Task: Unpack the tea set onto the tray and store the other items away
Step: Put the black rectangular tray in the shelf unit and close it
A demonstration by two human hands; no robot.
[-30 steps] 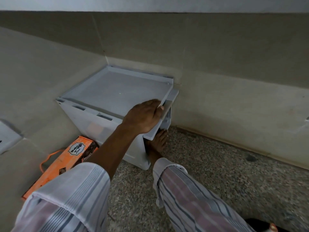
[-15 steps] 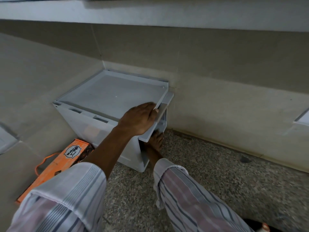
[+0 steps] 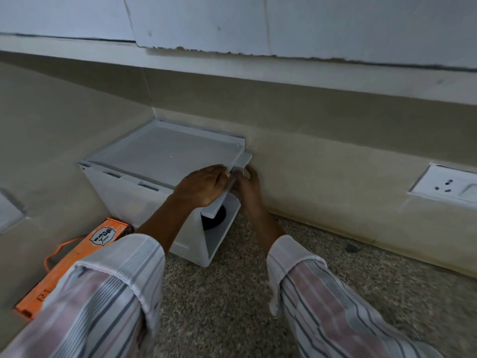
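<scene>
Nearest are two striped sleeves, the left (image 3: 103, 301) and the right (image 3: 335, 301), reaching away over a speckled floor (image 3: 232, 306). At the near left an orange box (image 3: 69, 259) with an orange cord handle lies on the floor along the left wall, its far end just beside the crate.

Farther in, a white crate (image 3: 144, 200) sits in the corner where the left and far walls meet. Its grey lid (image 3: 165, 153) lies on top, with the right edge tilted up a little over the crate's right end. Under that raised edge the end of the crate shows an opening with a dark round thing (image 3: 214, 218) inside; what it is cannot be told.

The left hand (image 3: 204, 186) lies palm down on the near right part of the lid, fingers curled over its right edge, gripping it. The right hand (image 3: 247, 189) is just right of that edge, fingers bent up against the lid's rim and side tab; whether it truly clasps the lid cannot be told. The two hands nearly touch, with the lid's edge between them.

On the far wall to the right is a white socket (image 3: 449, 187), well apart from the crate.
</scene>
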